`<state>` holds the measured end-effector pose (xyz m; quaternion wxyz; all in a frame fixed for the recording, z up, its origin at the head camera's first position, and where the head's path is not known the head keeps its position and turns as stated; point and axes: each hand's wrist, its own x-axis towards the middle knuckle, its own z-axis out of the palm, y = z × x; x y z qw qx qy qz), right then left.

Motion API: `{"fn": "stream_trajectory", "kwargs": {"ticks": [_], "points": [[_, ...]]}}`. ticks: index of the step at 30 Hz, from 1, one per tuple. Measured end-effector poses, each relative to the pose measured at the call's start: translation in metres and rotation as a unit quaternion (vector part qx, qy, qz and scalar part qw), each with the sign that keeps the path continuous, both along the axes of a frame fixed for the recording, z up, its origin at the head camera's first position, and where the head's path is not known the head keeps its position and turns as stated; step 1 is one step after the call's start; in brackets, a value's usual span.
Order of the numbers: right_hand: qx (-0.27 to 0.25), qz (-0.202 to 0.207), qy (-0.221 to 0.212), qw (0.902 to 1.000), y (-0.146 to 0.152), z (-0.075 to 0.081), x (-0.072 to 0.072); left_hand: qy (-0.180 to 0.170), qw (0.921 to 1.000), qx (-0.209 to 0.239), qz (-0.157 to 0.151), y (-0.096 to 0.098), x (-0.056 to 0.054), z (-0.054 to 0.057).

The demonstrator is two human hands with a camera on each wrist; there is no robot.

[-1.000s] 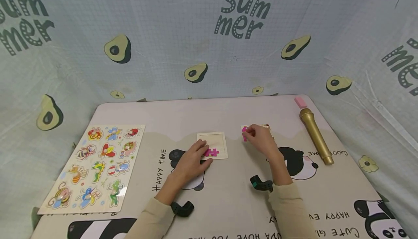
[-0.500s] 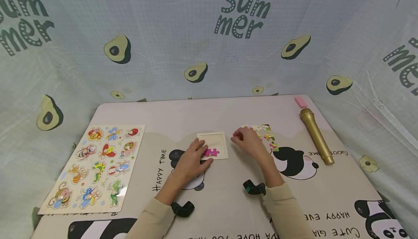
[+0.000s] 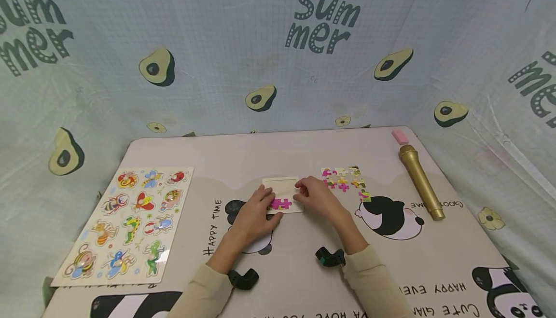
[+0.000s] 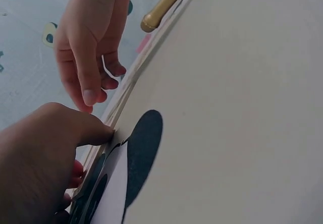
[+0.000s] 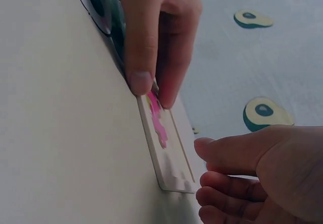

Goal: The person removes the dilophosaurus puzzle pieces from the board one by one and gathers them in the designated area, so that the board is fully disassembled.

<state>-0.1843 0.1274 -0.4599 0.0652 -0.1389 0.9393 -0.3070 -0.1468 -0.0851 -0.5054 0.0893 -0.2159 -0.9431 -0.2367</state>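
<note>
A small pale wooden puzzle tray (image 3: 284, 188) lies mid-table, with pink puzzle pieces (image 3: 281, 204) fitted along its near side. My left hand (image 3: 256, 214) holds the tray at its near left corner; the right wrist view shows thumb and fingertips over the rim and pink pieces (image 5: 159, 125). At the tray's right edge, my right hand (image 3: 320, 198) has thumb and fingers drawn together in a pinch. Its small puzzle piece is hidden behind the fingers. To the right lie several loose puzzle pieces (image 3: 343, 187), pink, yellow and green.
A large board with cartoon insect pictures (image 3: 130, 221) lies at the left. On the right are a gold microphone-shaped object (image 3: 421, 183) and a pink block (image 3: 400, 137). A printed fabric sheet (image 3: 208, 67) rises behind the panda-patterned tabletop (image 3: 295, 279).
My right hand has moved left from the loose pieces to the tray's right edge, uncovering those pieces. My left hand has stayed on the tray.
</note>
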Motion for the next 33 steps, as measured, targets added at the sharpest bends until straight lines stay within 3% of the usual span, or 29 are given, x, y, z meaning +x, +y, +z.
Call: {"fn": "stream_trajectory", "kwargs": {"ticks": [10,26,33], "points": [[0.009,0.037,0.0,0.9993,-0.007,-0.004,0.003,-0.002,1.0,-0.001,0.009,0.0,-0.001,0.0],[0.035,0.056,-0.015,0.9977,-0.011,-0.009,0.004,-0.011,0.9999,-0.004,0.009,-0.001,-0.001,0.001],[0.04,0.08,-0.001,0.996,-0.017,-0.011,0.006,-0.02,0.9998,-0.002,0.008,-0.001,-0.002,0.001]]}}
